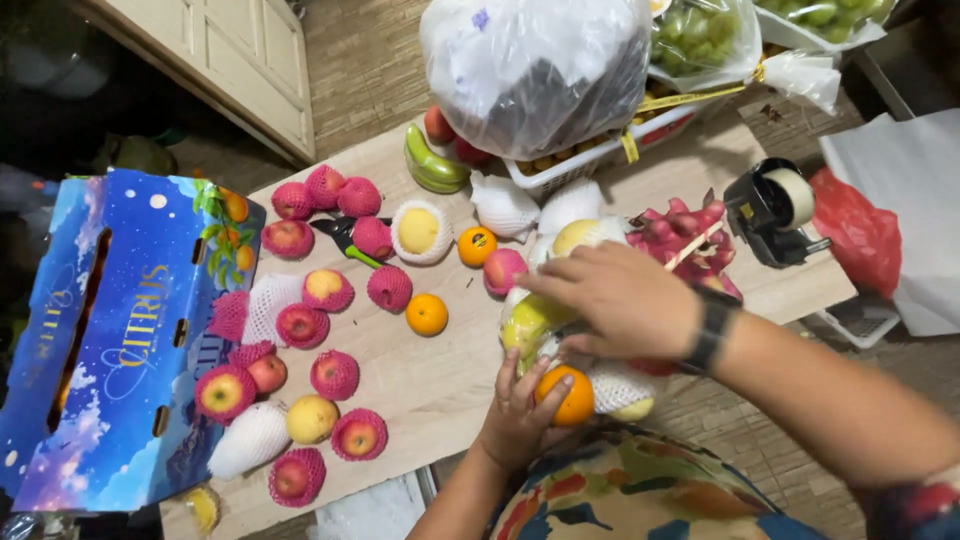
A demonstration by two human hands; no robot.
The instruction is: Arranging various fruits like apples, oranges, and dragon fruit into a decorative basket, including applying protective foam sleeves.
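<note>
My left hand (520, 412) grips an orange (570, 400) at the near edge of the wooden board (430, 385). My right hand (620, 298) reaches across from the right, palm down, resting on a cluster of yellow pears in white foam nets (535, 318). A black watch band (712, 330) is on that wrist. Two more oranges, one (427, 314) near the middle and one (477, 246) further back, lie loose on the board. A pink apple (503, 270) lies just beyond my right fingertips.
Several apples in pink foam nets (335, 374) are spread over the board's left half. A blue cardboard fruit box (110, 340) lies at the left. A white basket (570, 165) with bagged fruit stands at the back, and a tape dispenser (775, 210) at the right.
</note>
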